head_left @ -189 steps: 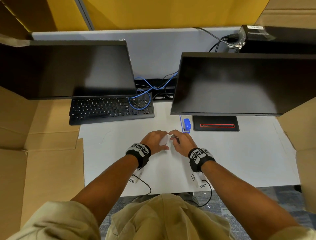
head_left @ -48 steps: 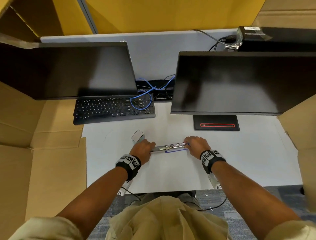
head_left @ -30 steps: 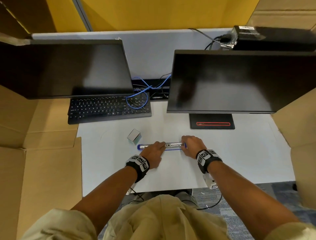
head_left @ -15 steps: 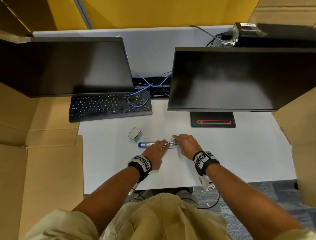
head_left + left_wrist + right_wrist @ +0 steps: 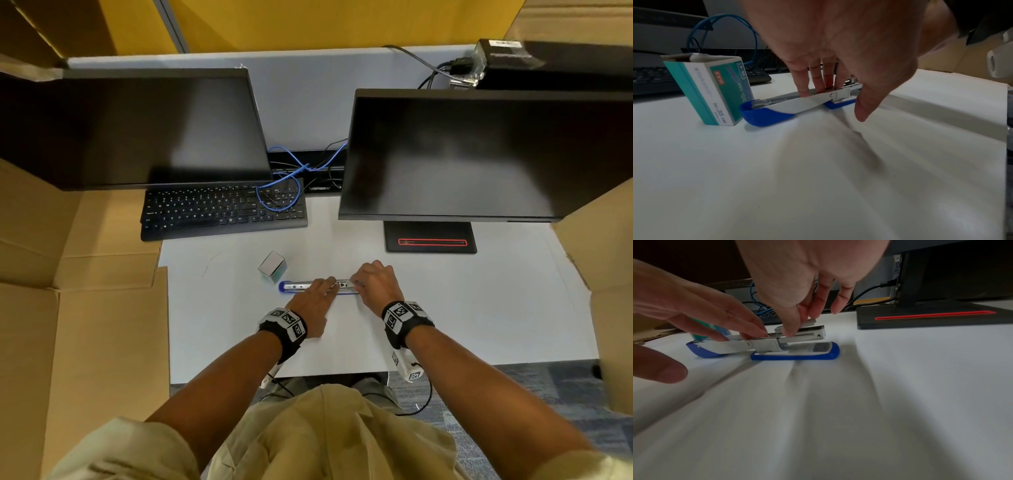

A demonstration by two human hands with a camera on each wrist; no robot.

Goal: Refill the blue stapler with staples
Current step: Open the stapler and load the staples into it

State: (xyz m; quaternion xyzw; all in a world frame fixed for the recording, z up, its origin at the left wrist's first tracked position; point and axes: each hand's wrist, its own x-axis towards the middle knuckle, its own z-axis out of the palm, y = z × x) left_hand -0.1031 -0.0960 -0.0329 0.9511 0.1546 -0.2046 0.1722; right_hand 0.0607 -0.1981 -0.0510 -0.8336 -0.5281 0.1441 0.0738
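Note:
The blue and white stapler (image 5: 296, 286) lies unfolded flat on the white desk (image 5: 479, 308), its lid (image 5: 777, 107) swung out to the left and its blue base (image 5: 795, 354) to the right. My left hand (image 5: 824, 81) presses straight fingers on the lid near the hinge, thumb free. My right hand (image 5: 795, 324) pinches a grey staple strip (image 5: 809, 322) between thumb and fingers, just above the open metal magazine (image 5: 807, 335). In the head view both hands (image 5: 317, 301) (image 5: 373, 284) meet over the stapler's middle.
The teal staple box (image 5: 272, 266) (image 5: 715, 91) stands open just left of the stapler's lid tip. A keyboard (image 5: 222, 212), two dark monitors and a monitor foot (image 5: 430, 240) lie behind. Cardboard walls flank the desk on both sides.
The stapler came from under the monitor and was unfolded flat. Over the last second my right hand slid left along it to the magazine, and my left hand moved onto the hinge.

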